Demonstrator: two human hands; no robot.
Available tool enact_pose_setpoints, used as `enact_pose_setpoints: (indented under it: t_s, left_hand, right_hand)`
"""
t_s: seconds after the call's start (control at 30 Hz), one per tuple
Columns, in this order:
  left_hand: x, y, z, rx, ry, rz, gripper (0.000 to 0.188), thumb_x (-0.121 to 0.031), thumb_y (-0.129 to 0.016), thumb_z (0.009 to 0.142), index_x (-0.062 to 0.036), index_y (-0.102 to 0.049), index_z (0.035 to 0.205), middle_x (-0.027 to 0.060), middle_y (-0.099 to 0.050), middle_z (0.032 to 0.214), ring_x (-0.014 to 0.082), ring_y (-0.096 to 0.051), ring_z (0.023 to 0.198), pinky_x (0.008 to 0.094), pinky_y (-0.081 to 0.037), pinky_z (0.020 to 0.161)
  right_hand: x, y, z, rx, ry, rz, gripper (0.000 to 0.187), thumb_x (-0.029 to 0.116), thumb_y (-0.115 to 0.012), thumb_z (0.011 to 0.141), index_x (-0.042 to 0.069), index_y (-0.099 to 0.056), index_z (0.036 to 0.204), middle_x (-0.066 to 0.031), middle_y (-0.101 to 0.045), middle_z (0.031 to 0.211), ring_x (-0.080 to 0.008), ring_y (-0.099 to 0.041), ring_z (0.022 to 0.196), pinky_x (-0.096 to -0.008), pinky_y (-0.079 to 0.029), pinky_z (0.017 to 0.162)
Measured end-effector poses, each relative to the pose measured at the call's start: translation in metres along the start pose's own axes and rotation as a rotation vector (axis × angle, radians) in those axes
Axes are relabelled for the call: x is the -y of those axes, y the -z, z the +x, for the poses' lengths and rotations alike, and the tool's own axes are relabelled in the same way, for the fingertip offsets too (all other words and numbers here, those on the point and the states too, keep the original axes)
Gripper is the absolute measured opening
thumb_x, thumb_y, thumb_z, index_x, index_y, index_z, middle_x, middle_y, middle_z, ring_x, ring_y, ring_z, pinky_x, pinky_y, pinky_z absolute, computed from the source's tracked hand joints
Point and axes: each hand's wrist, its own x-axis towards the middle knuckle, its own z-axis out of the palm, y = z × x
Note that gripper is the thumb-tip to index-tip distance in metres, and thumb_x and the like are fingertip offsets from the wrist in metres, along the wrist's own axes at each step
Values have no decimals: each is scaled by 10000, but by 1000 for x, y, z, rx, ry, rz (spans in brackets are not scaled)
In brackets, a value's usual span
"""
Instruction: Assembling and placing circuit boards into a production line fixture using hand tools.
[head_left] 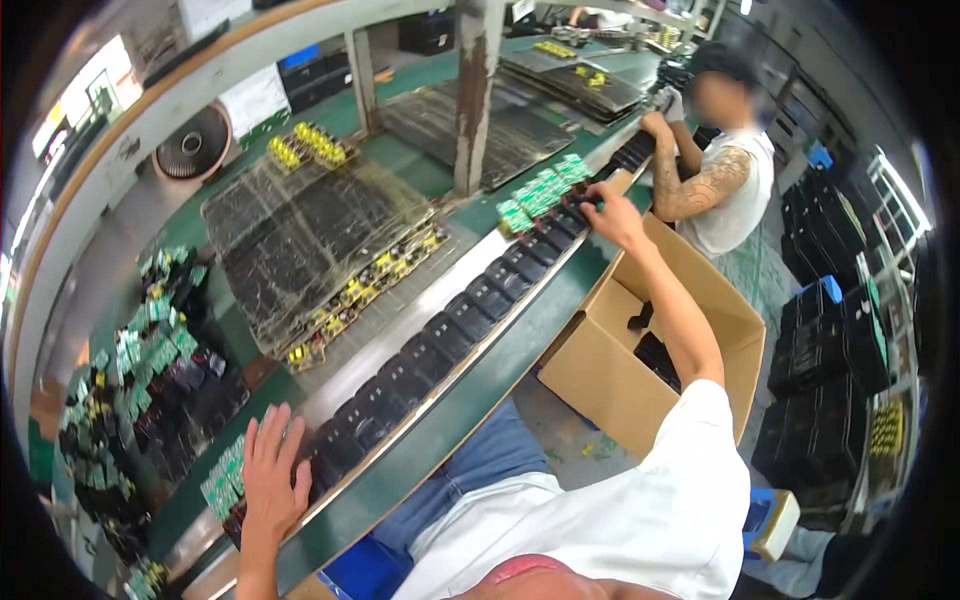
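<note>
Black cases (448, 336), rounded corners, lined in slanting row.

We are working in what looks like an electronics assembly workshop: a long row of black plastic housings (450, 335) is stretching along the green worktop (520, 345), bundles of green circuit boards (545, 192) are lying beside it, a co-worker (735, 165) is working farther along, black crates (815, 430) are filling the right side, and an industrial fan (192, 145) is facing us.
</note>
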Motion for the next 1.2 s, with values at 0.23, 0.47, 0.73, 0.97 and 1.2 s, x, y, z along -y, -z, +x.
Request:
enact_pose_setpoints:
  t_s: [0.23, 0.47, 0.73, 0.97, 1.2]
  left_hand:
    - [6, 1, -11, -156, -122, 80, 550, -251, -625, 949, -85, -554, 1468, 169, -497, 1561, 360, -489, 1418, 539, -289, 1242]
    - [8, 21, 14, -301, -150, 156, 455, -200, -659, 918, -92, -614, 1358, 143, -571, 1459, 328, -553, 1315, 524, -352, 1202]
    - [27, 0, 140, -440, -256, 256, 267, -98, -707, 848, -70, -671, 1111, 122, -611, 1325, 296, -590, 1187, 454, -418, 1132]
    - [79, -35, 288, -404, -52, 366, 335, -201, -697, 889, -92, -666, 1204, 134, -564, 1379, 335, -564, 1213, 444, -433, 1084]
    - [164, -84, 435, -464, 314, 493, 647, -379, -653, 951, -158, -499, 1539, 200, -452, 1539, 399, -461, 1377, 529, -380, 1133]
  right_hand:
    - [-11, 28, -53, -200, 47, 269, 448, 310, -694, 986, 42, -618, 1337, -117, -728, 1145, -283, -683, 1020, -360, -534, 907]
    - [32, 63, -136, -96, -106, 872, 272, 293, -628, 1053, 37, -632, 1143, -82, -690, 951, -169, -596, 728, -267, -494, 692]
    - [87, 66, -232, -7, -274, 1564, 403, 454, -424, 1134, 90, -591, 1080, -74, -622, 823, -138, -542, 629, -250, -445, 586]
    - [79, 41, -268, -7, -347, 1412, 394, 429, -441, 1131, 65, -588, 1102, -73, -619, 818, -140, -548, 637, -247, -441, 590]
    - [78, 30, -271, -1, -450, 1191, 301, 327, -476, 1115, 54, -600, 1078, -70, -626, 795, -131, -551, 648, -233, -440, 608]
